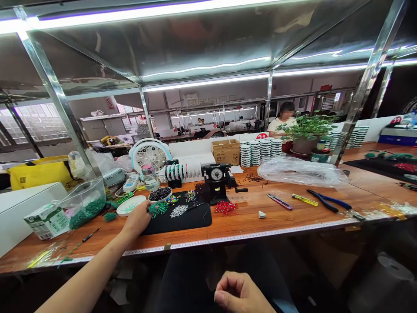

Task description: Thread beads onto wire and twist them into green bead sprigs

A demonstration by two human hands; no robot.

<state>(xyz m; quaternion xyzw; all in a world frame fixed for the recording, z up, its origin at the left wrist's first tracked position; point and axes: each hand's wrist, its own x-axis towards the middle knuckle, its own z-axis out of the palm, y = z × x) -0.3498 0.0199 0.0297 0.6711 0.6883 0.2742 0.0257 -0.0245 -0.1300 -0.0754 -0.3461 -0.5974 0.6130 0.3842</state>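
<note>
My left hand reaches to the left edge of a black mat, its fingers closed around a small clump of green beads. More green pieces lie on the mat just right of it. A bowl of black beads and a white dish with small green bits are close by. Silver beads and multicoloured beads rest on the mat. Below the table edge, over my lap, my right hand is curled with thumb and finger together; anything in it is too small to make out.
Behind the mat stands a black hand-crank winder with white spools. Red beads, a pink cutter, a yellow-handled tool and blue pliers lie rightward. A fan stands behind; a person sits across.
</note>
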